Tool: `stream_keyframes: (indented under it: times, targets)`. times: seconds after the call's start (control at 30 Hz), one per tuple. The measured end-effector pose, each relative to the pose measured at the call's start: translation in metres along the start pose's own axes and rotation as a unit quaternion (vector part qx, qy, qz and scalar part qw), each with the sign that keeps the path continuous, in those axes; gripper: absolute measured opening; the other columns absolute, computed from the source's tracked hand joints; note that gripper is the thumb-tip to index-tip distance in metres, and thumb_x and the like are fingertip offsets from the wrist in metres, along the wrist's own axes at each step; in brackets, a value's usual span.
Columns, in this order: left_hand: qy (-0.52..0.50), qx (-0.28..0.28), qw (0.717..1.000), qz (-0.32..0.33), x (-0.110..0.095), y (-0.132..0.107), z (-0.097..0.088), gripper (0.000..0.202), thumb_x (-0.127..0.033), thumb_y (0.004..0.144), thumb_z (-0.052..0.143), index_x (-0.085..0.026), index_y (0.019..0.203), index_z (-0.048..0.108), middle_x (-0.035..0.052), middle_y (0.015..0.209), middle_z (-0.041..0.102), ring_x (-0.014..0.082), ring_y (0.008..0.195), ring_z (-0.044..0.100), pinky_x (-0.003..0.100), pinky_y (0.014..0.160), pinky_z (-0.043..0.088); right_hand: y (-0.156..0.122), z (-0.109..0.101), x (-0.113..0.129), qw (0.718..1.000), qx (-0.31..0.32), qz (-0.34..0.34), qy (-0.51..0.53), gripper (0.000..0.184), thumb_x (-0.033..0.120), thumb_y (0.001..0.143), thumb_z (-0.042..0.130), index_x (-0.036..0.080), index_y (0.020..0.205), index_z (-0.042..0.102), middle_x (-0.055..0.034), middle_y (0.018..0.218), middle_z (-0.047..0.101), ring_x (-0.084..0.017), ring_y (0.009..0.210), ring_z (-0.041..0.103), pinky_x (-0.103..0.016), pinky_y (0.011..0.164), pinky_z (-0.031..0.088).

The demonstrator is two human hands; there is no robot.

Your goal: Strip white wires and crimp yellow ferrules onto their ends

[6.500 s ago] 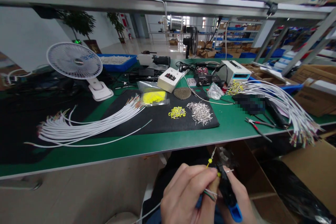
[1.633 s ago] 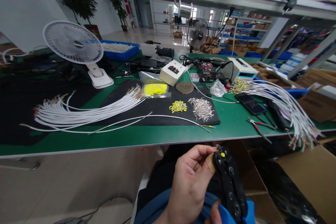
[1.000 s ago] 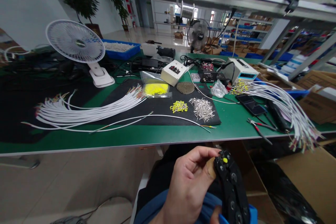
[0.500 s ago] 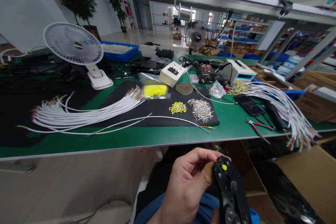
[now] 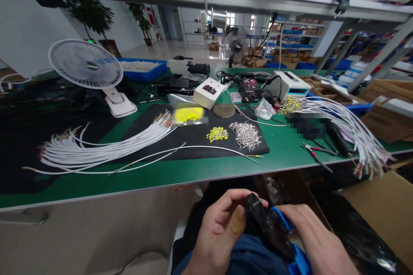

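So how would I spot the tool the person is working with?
Find the long green bench, then drop below its front edge to the person's lap. There the left hand and right hand hold black pliers. Their blue handles set them apart from the red-handled cutters lying on the bench.

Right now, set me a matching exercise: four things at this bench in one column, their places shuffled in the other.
Things:
1. crimping tool
2. white fan
3. yellow pieces
4. red-handled pliers

Places:
A. on the green table, near its front right edge
B. on the black mat, just left of the silver pins
C. below the table edge, held by the left hand and right hand
D. toward the back left, beside the blue tray

Pairs: 1-C, 2-D, 3-B, 4-A
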State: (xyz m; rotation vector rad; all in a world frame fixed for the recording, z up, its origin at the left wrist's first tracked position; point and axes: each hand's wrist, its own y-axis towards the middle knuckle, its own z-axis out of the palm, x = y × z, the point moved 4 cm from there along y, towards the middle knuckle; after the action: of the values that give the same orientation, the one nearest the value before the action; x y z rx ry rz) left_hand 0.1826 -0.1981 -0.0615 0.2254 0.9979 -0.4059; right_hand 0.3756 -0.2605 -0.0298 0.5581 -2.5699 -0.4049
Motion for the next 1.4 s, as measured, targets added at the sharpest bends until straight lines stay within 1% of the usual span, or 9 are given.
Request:
stream_keyframes:
  times: [0.23,0.47,0.63,0.7,0.8,0.93,1.07,1.23,1.4]
  targets:
    - [0.015,0.028,0.999,0.011,-0.003,-0.004,0.012,0.067,-0.055,0.078,0.090,-0.019,0.129,0.067,0.0150,0.127,0.069,0.0342,0.122,0.065,0.044,0.108,0.050,0.001,0.001,0.002,0.995,-0.007,-0.025,-0.092,0.050,0.035,0.096,0.058,0.009,0.138,0.053,-0.0182,0.113,0.070,-0.030,0.098,0.073,-0.037,0.080,0.066]
    - [0.040,0.004,0.998,0.044,-0.001,-0.003,0.013,0.054,-0.044,0.082,0.090,-0.020,0.126,0.068,0.0098,0.119,0.072,0.0240,0.110,0.068,0.029,0.096,0.055,-0.011,0.012,-0.011,0.998,0.038,0.042,0.027,0.069,0.034,0.091,0.071,0.022,0.152,0.041,-0.0142,0.133,0.063,-0.030,0.119,0.068,-0.034,0.097,0.061]
    - [0.149,0.026,0.987,0.054,-0.013,0.009,0.013,0.043,-0.038,0.095,0.079,-0.025,0.132,0.063,0.0065,0.125,0.073,0.0210,0.114,0.070,0.028,0.099,0.056,-0.019,0.037,-0.021,0.972,0.027,0.165,0.167,0.058,0.031,0.096,0.064,0.031,0.150,0.043,-0.0111,0.142,0.062,-0.028,0.126,0.068,-0.035,0.102,0.059]
    - [0.306,0.065,0.944,0.103,-0.022,0.026,0.009,0.034,-0.035,0.100,0.072,-0.026,0.132,0.062,0.0033,0.122,0.074,0.0173,0.110,0.072,0.026,0.097,0.057,-0.025,0.045,-0.027,0.944,-0.028,0.253,0.208,0.046,0.036,0.098,0.064,0.029,0.141,0.048,-0.0101,0.134,0.068,-0.027,0.120,0.071,-0.033,0.096,0.060]
    - [0.560,0.047,0.796,0.223,-0.030,0.066,-0.009,0.016,-0.028,0.107,0.062,-0.021,0.120,0.066,0.0040,0.116,0.075,0.0169,0.109,0.069,0.030,0.098,0.055,-0.033,0.047,-0.036,0.868,-0.116,0.377,0.300,0.038,0.049,0.097,0.066,0.027,0.127,0.055,-0.0058,0.119,0.076,-0.023,0.105,0.076,-0.027,0.092,0.060]
    - [0.661,0.064,0.709,0.237,-0.017,0.129,-0.036,0.015,-0.020,0.105,0.060,-0.016,0.116,0.070,0.0116,0.118,0.072,0.0271,0.115,0.062,0.046,0.103,0.050,-0.038,0.040,-0.049,0.781,-0.182,0.468,0.371,0.048,0.059,0.090,0.074,0.022,0.120,0.068,-0.0058,0.115,0.079,-0.023,0.104,0.075,-0.020,0.089,0.058]
    - [0.730,0.104,0.637,0.225,-0.002,0.155,-0.038,0.017,-0.011,0.104,0.054,-0.014,0.100,0.070,0.0127,0.106,0.069,0.0294,0.110,0.061,0.048,0.100,0.048,-0.046,0.034,-0.061,0.762,-0.190,0.522,0.333,0.055,0.067,0.083,0.077,0.017,0.107,0.079,-0.0089,0.102,0.083,-0.034,0.121,0.069,-0.032,0.112,0.049]
    - [0.755,0.112,0.612,0.208,-0.006,0.122,-0.017,0.023,-0.013,0.109,0.040,-0.012,0.105,0.063,0.0129,0.104,0.062,0.0274,0.096,0.060,0.044,0.089,0.050,-0.043,0.032,-0.059,0.780,-0.185,0.509,0.313,0.048,0.068,0.076,0.081,0.021,0.088,0.082,-0.0119,0.117,0.080,-0.042,0.127,0.064,-0.053,0.124,0.035]
    - [0.696,0.103,0.681,0.201,-0.004,0.057,0.014,0.015,-0.015,0.112,0.034,-0.018,0.114,0.049,0.0085,0.109,0.055,0.0192,0.095,0.060,0.032,0.084,0.051,-0.024,0.032,-0.053,0.804,-0.207,0.453,0.325,0.039,0.059,0.079,0.084,0.022,0.092,0.084,-0.0142,0.119,0.078,-0.043,0.123,0.066,-0.064,0.117,0.039]
